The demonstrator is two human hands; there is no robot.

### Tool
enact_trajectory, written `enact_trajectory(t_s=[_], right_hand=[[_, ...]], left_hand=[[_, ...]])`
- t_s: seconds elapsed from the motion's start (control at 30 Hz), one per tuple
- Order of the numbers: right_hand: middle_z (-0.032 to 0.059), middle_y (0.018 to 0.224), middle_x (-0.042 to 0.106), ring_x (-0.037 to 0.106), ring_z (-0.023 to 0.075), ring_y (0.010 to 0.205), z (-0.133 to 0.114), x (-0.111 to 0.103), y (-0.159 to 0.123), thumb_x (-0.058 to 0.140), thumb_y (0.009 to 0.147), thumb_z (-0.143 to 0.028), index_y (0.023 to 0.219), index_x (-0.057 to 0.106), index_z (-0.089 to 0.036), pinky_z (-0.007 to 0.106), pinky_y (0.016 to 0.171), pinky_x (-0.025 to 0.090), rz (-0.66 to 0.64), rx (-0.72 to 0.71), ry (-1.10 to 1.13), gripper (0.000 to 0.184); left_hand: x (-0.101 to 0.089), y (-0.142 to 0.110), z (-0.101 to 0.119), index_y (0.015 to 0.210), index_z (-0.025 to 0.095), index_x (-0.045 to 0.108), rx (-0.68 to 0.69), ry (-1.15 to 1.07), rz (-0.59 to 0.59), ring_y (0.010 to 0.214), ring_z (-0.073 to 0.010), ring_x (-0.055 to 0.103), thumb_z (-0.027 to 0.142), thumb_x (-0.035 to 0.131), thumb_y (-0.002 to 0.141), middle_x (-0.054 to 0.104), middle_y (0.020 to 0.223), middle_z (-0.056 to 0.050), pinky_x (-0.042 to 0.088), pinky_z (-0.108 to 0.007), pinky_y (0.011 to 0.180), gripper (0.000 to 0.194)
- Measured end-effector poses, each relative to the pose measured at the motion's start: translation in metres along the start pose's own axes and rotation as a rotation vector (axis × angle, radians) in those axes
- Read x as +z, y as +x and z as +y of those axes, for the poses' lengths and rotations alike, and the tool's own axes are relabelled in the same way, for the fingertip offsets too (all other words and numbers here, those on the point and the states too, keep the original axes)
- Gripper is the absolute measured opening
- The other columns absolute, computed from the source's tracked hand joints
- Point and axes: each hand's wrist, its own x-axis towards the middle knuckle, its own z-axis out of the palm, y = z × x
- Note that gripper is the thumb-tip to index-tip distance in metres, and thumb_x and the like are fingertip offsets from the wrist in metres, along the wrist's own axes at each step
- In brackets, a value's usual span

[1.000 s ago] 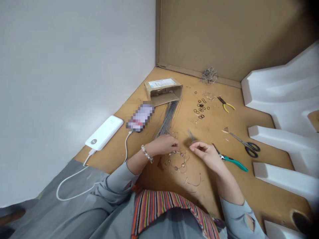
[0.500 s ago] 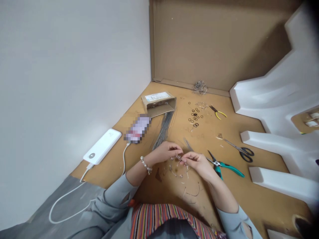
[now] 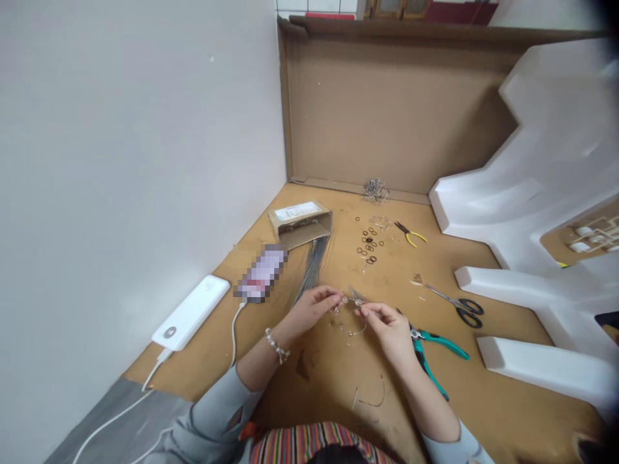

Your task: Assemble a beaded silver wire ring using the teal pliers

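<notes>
I have the left hand pinching the beaded wire loop over the tabletop; just beyond, the right hand pinches it too. From here I see beads already strung, judge the loop unfinished, and cannot tell whether its ends join.

The left hand and right hand now pinch the beaded ring that lay flat a second ago.

free tabletop between the black rings and scissors, green-handled pliers crowding the right hand, wire bundle just beyond the left hand, cardboard panel walling the back
</notes>
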Motion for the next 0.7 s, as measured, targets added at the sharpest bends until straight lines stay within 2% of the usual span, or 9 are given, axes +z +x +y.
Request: enact_trajectory(t_s=[0.13, 0.2, 0.4, 0.5, 0.7], right_hand=[[0.008, 0.081, 0.075, 0.069, 0.0235, 0.077, 0.003, 0.0027, -0.0018, 0.072, 0.068, -0.047, 0.075, 0.071, -0.021, 0.039, 0.078, 0.053, 0.017, -0.006, -0.011, 0.027], [0.0076, 0.081, 0.075, 0.069, 0.0232, 0.076, 0.0035, 0.0046, -0.0027, 0.072, 0.068, -0.046, 0.074, 0.072, -0.021, 0.039, 0.078, 0.053, 0.006, -0.004, -0.009, 0.025], [0.0093, 0.092, 0.074, 0.068, 0.0245, 0.091, -0.0012, 0.0068, -0.0024, 0.073, 0.068, -0.045, 0.072, 0.071, -0.021, 0.039, 0.082, 0.053, -0.062, -0.014, 0.058, 0.025], [0.0099, 0.093, 0.074, 0.067, 0.0244, 0.093, -0.0027, 0.0063, -0.002, 0.073, 0.068, -0.045, 0.071, 0.071, -0.021, 0.039, 0.083, 0.053, -0.091, -0.02, 0.091, 0.024], [0.0089, 0.092, 0.074, 0.067, 0.0242, 0.094, -0.0032, 0.0065, -0.0035, 0.075, 0.067, -0.043, 0.073, 0.071, -0.022, 0.04, 0.087, 0.052, -0.119, -0.014, 0.16, 0.022]], left_hand=[[0.0038, 0.0009, -0.0083, 0.094, 0.014, 0.062, 0.006, -0.021, -0.006, 0.083, -0.0146, 0.061, 0.038, 0.071, 0.073, 0.066, 0.093, -0.006, 0.047, -0.027, 0.077, 0.033], [0.0053, 0.0007, -0.0104, 0.095, 0.014, 0.062, 0.03, 0.01, -0.009, 0.079, -0.0135, 0.06, 0.036, 0.069, 0.074, 0.065, 0.092, -0.006, 0.047, -0.026, 0.072, 0.032], [0.0056, -0.0013, -0.0059, 0.093, 0.014, 0.06, 0.019, 0.07, -0.008, 0.06, -0.0091, 0.053, 0.035, 0.058, 0.082, 0.057, 0.07, 0.002, 0.044, -0.023, 0.062, 0.024], [0.0046, -0.0009, -0.0054, 0.09, 0.014, 0.059, 0.015, 0.005, -0.028, 0.058, -0.0086, 0.053, 0.039, 0.055, 0.085, 0.056, 0.07, 0.002, 0.044, -0.023, 0.06, 0.026], [0.0039, -0.0002, -0.0057, 0.094, 0.013, 0.06, -0.03, -0.127, -0.063, 0.05, -0.008, 0.053, 0.053, 0.047, 0.087, 0.061, 0.074, -0.001, 0.043, -0.022, 0.052, 0.043]])
